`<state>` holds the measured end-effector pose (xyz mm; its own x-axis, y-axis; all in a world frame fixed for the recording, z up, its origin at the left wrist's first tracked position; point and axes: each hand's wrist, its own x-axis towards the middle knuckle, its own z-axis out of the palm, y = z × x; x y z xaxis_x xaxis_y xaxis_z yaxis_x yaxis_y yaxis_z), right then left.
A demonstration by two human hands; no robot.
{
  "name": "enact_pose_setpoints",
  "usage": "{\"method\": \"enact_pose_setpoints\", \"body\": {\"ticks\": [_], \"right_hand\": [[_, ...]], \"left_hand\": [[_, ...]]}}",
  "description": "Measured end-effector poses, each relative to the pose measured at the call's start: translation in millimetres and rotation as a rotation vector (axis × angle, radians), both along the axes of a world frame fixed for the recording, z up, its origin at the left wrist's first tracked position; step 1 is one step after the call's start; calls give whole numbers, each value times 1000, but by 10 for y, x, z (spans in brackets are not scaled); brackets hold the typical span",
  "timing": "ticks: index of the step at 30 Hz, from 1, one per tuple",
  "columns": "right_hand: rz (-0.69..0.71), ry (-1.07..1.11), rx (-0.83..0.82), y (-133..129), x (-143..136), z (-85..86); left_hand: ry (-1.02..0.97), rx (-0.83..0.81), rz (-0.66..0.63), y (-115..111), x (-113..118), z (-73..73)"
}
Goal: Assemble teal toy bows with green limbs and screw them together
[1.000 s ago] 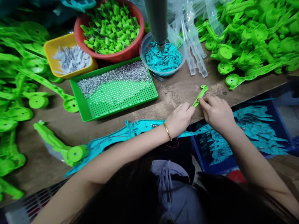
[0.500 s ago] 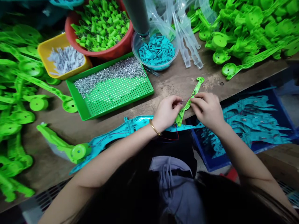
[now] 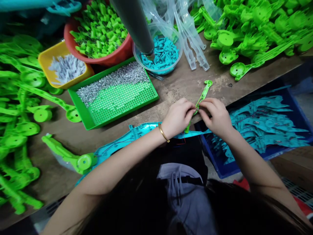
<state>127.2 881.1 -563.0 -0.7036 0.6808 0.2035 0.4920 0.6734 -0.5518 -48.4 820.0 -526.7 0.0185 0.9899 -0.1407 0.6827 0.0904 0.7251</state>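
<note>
Both hands meet at a narrow green plastic part [image 3: 204,90] by the table's front edge. My left hand [image 3: 178,116] is closed in a pinch at the part's left side; what its fingertips hold is too small to make out. From the right, my right hand [image 3: 215,114] pinches with thumb and forefinger at the middle of the same part. The part slants, its upper end free above the fingers. Beneath my left wrist lies a long blue shell [image 3: 122,141] with thin wires, its tapered tip running to the right below the green part.
A green tray [image 3: 117,101] of metal screws, a yellow bin [image 3: 47,70], a red bowl [image 3: 105,58] and a clear bowl [image 3: 160,70] stand behind. Green parts [image 3: 259,29] pile up at both sides. A blue crate [image 3: 221,166] of blue shells is at the right.
My left hand has moved right, so both hands' fingertips are now close together at the green part. The red wire seen between them before is barely visible. The view has shifted slightly.
</note>
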Motion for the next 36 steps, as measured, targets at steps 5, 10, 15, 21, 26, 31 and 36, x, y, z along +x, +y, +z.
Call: {"method": "enact_pose_setpoints", "body": {"ticks": [5, 10, 15, 21, 26, 31, 36], "right_hand": [[21, -44, 47, 5, -13, -7], [46, 42, -25, -33, -11, 32], [38, 112, -80, -81, -10, -5], [17, 52, -77, -66, -27, -21], [6, -26, -85, -88, -67, 7], [6, -11, -89, -125, -80, -4], [2, -15, -99, -122, -80, 15]], "left_hand": [[140, -68, -102, 12, 14, 17], [281, -94, -172, 36, 55, 42], [370, -120, -179, 59, 101, 73], [293, -77, -97, -56, 75, 43], [344, 92, -69, -249, 83, -10], [446, 140, -91, -307, 123, -46], [486, 150, -106, -301, 126, -54]]}}
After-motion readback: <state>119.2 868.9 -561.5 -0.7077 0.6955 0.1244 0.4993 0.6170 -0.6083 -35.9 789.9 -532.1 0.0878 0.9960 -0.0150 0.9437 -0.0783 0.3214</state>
